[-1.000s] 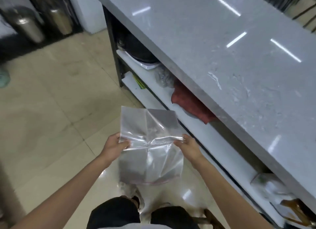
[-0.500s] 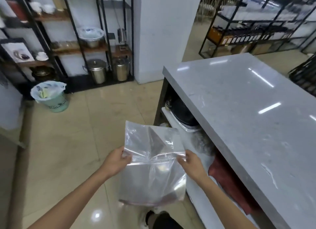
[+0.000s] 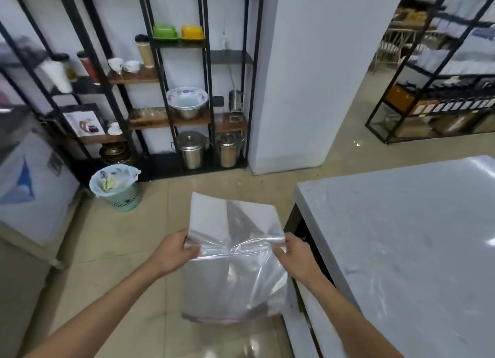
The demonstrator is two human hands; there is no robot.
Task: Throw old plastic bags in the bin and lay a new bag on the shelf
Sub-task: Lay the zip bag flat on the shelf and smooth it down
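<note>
Here, crinkled clear plastic bag (image 3: 233,272) pinched between left hand (image 3: 175,252) and right hand (image 3: 296,256).

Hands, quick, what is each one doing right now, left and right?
Left hand: closed, pinching the left edge of the clear plastic bag.
Right hand: closed, pinching the bag's right edge.
</note>
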